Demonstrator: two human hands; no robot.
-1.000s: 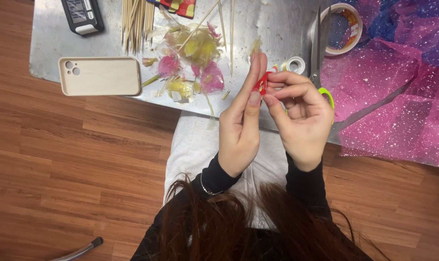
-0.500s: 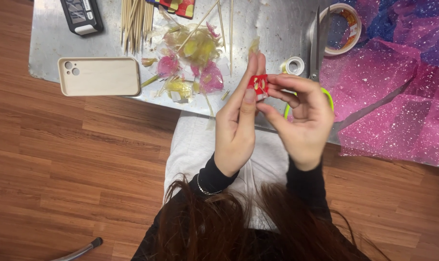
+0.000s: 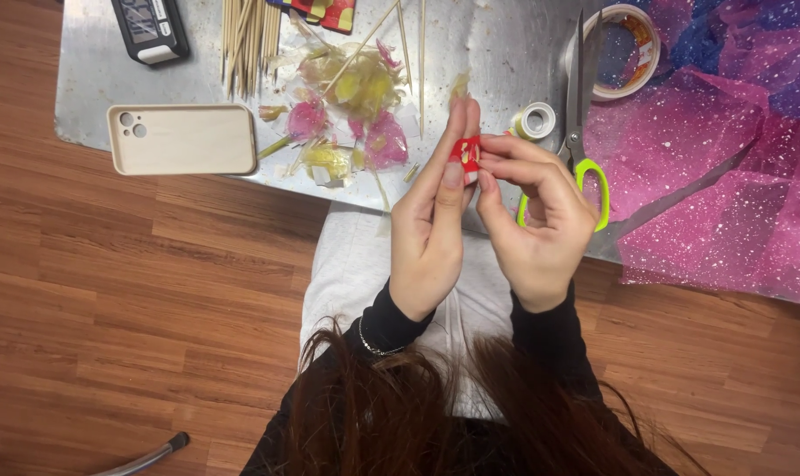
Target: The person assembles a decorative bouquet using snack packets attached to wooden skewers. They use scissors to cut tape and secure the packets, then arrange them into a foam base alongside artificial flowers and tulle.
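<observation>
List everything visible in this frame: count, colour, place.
small red wrapped piece: one, red with pale marks, pinched between both hands' fingertips
cream phone case: one, cream, table left
black handheld device: one, black, top left
thin wooden skewers: a bundle plus loose ones, tan, top centre
crinkled cellophane sweets on sticks: a pile, yellow and pink, table centre
green-handled scissors: one, beside right hand
small clear tape roll: one, left of scissors
large tape roll: one, tan, top right
glittery mesh fabric: pink and blue, right
metal table: one, grey
left hand: one, on piece
right hand: one, on piece
</observation>
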